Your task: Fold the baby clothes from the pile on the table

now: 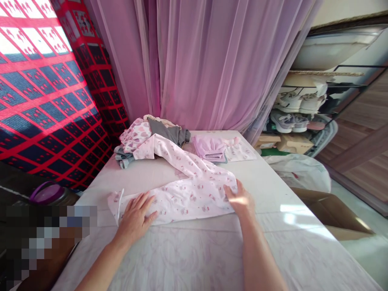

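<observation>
A pale pink printed garment (188, 198), which looks like pajama trousers, lies stretched across a white-covered table. One long part of it runs up and left to a clothes pile. At its left end a white drawstring (121, 200) sticks up. My left hand (136, 214) rests flat on the garment near that end, fingers stretched out. On the right edge of the cloth sits my right hand (241, 198), its thumb on the fabric and apart from the fingers, which are partly hidden from view.
Behind the garment are a heap of clothes (136, 135) and a folded purple garment (209, 147) beside a folded white printed one (239, 149). Purple curtains (206, 60) hang at the back. To the right stand a shoe rack (303, 87) and an open cardboard box (333, 210).
</observation>
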Motion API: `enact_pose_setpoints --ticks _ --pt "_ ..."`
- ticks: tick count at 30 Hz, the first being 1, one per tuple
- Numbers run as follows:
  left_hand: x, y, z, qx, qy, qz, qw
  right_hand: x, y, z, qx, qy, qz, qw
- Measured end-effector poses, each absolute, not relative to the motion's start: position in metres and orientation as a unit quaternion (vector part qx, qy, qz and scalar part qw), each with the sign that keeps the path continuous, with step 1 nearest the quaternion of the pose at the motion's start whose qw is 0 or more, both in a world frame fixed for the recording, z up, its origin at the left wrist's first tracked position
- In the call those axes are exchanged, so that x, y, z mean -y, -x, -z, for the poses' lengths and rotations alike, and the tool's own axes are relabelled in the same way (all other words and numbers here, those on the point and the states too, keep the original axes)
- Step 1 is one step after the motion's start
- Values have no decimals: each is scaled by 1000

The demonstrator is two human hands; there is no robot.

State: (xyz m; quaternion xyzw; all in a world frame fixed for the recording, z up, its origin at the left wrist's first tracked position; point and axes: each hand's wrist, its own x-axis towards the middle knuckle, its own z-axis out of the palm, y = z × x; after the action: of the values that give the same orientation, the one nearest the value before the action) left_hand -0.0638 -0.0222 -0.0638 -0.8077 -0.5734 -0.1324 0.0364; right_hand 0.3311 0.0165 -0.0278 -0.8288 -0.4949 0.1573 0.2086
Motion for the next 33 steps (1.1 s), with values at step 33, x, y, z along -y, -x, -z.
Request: enact_pose_setpoints --ticks 33 --pt "65 89 26 523 817 243 -23 62 -310 9 444 881 -124 109"
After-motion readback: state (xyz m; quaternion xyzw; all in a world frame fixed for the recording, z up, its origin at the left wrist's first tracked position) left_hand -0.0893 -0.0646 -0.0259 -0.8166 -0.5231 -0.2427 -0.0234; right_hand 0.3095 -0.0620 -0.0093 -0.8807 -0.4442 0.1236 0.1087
